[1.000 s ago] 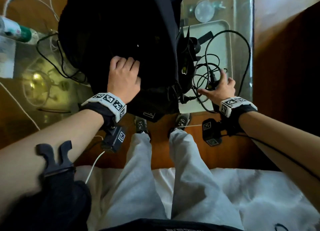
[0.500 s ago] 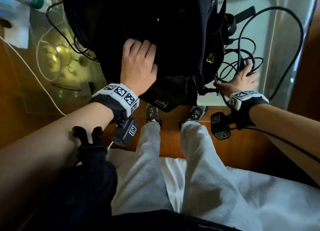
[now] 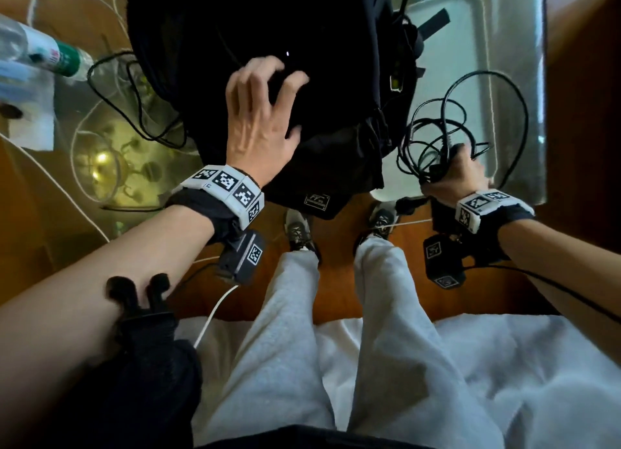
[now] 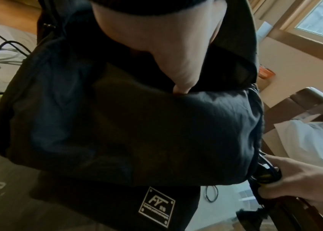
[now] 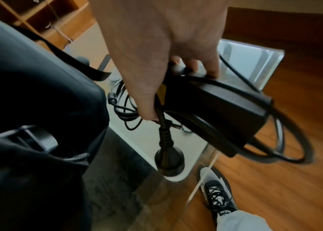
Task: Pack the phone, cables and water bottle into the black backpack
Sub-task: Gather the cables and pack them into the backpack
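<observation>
The black backpack (image 3: 275, 28) lies on the glass table, its logo patch (image 4: 156, 204) hanging over the near edge. My left hand (image 3: 258, 119) is on top of it with the fingers spread, and the thumb (image 4: 182, 87) touches the fabric. My right hand (image 3: 453, 176) grips a tangled black cable bundle (image 3: 447, 126) together with a black power adapter (image 5: 225, 109), held just above the tray to the right of the backpack. A round plug (image 5: 168, 159) dangles below the fist. The water bottle (image 3: 50, 55) lies at the far left. No phone is visible.
A pale tray (image 3: 510, 79) sits on the glass table right of the backpack. Another black cable (image 3: 134, 105) and a white cable (image 3: 77, 139) lie left of the backpack, near a white paper (image 3: 30, 109). My legs and shoes (image 3: 299, 233) are below the table edge.
My right hand has closed around the cable bundle and adapter and lifted them off the tray. My left hand's fingers have spread apart on the backpack.
</observation>
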The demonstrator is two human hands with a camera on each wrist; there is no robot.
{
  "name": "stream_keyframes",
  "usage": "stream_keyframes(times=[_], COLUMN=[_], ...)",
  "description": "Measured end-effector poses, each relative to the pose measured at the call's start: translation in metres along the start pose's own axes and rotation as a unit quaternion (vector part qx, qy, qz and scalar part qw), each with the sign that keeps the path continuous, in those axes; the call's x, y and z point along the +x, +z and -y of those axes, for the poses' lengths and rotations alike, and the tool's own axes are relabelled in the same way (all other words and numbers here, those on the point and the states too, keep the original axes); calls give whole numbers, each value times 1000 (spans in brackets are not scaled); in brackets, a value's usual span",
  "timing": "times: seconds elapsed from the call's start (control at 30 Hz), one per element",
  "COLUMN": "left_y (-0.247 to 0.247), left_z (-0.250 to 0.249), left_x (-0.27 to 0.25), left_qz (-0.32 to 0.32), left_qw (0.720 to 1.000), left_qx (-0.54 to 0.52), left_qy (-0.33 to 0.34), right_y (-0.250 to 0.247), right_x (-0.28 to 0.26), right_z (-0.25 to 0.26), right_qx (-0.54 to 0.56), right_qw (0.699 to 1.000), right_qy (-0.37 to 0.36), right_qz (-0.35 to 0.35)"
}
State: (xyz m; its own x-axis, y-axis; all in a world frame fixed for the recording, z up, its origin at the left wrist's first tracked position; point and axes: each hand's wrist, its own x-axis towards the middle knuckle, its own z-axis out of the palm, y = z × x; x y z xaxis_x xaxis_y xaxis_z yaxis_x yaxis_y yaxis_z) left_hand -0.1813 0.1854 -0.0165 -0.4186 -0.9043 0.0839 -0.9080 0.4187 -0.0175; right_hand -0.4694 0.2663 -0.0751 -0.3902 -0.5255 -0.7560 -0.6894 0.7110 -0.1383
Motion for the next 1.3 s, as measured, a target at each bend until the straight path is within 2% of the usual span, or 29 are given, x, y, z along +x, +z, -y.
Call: stream_keyframes(times=[0.13,0.23,0.33,0.4,0.53,0.67,0.8,0.87,0.93,1.0,1.03,1.1,1.13,1.17,1.23,1.27,1.3], left_y=[-3,-12,-21,-26,-43,-76,-116,-129,-139,-150,-158,-181,-194,-207,-229,-236,-241], left_z=[-5,-4,0,3,16,29,45,52,54,50,46,42,41,42,41,42,43], left_x=[-9,-16,-23,-28,-36,-32,-24,-24,-27,-32,-32,-29,-25,-21,-12,-10,-9], left_qz=[17,23,56,91,212,264,324,373,410,395,347,197,145,124,148,179,223], left_qw=[1000,999,996,993,971,947,927,910,883,859,859,875,883,892,915,918,915], left_qx=[11,-2,-17,-30,-84,-182,-183,-177,-226,-325,-376,-442,-445,-426,-332,-289,-266], left_qy=[21,38,60,76,75,36,45,43,34,21,15,20,44,84,177,205,203], right_y=[-9,-26,-43,-52,-64,-62,-55,-54,-61,-72,-79,-91,-97,-102,-110,-114,-118], right_x=[-38,-69,-105,-128,-174,-207,-223,-231,-241,-250,-253,-257,-259,-263,-272,-278,-284], right_z=[-13,-11,3,16,39,57,67,68,72,81,87,103,111,120,139,148,157], right_qx=[126,216,271,294,291,215,109,81,86,79,60,-10,-55,-100,-170,-194,-210], right_qw=[987,958,928,911,889,908,941,949,949,946,944,937,929,919,894,879,865], right_qy=[-54,-121,-184,-222,-309,-337,-308,-295,-295,-310,-320,-347,-364,-379,-412,-434,-455], right_qz=[-88,-145,-176,-184,-170,-127,-91,-77,-65,-58,-52,-40,-39,-40,-41,-33,-20])
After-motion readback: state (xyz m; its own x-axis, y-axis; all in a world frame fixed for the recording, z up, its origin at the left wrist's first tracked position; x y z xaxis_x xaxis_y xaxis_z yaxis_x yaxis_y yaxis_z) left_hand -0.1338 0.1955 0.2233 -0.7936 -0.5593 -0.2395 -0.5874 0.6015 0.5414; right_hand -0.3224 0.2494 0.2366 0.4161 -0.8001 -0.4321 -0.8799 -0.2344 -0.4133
